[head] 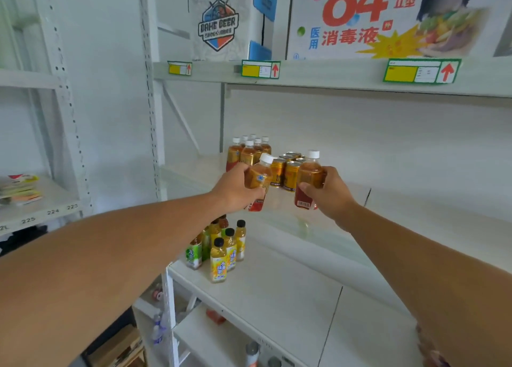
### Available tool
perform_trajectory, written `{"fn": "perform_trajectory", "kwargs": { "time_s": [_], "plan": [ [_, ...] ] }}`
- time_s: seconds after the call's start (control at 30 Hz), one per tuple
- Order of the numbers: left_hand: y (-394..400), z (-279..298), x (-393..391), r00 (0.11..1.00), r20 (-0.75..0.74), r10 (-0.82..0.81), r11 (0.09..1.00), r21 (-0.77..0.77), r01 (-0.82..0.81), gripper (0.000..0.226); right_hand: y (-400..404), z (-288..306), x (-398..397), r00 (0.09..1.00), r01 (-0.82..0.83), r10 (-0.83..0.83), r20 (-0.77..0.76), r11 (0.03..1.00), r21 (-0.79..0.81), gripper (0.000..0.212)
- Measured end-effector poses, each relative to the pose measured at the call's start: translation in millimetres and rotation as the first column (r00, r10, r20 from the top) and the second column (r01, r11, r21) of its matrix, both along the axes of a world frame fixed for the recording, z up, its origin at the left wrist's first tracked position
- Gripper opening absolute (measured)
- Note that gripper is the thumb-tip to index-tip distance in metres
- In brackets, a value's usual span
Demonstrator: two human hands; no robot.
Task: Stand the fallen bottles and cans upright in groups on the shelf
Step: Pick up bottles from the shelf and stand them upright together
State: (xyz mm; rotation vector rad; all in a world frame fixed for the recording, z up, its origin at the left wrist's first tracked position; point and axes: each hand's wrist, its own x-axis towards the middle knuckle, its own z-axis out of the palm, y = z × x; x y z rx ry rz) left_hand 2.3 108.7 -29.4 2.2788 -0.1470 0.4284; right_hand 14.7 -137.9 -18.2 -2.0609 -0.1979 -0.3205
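Note:
My left hand [235, 189] grips a white-capped tea bottle [260, 177], tilted a little to the right, above the middle shelf [346, 222]. My right hand [327, 190] holds a second white-capped tea bottle [309, 174] nearly upright beside it. Behind them stand a group of several white-capped tea bottles [248, 152] and a cluster of gold cans [288, 170], all upright at the back left of the shelf.
On the lower shelf [277, 292] stand several black-capped yellow and green drink bottles [220, 251]. The upper shelf carries a beer carton [219, 20] and a disinfectant box [388, 17]. A neighbouring rack at left holds flat packets [19, 189]. More items sit below.

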Motion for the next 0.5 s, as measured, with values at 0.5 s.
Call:
{"fn": "perform_trajectory", "kwargs": {
  "time_s": [0.5],
  "plan": [
    [113.6,-11.7,61.2,0.995,-0.08,0.056,0.985,-0.158,-0.069,0.057,109.4,-18.5,54.8,0.997,0.026,-0.029,-0.07,0.999,-0.047,0.062]
  ]
}}
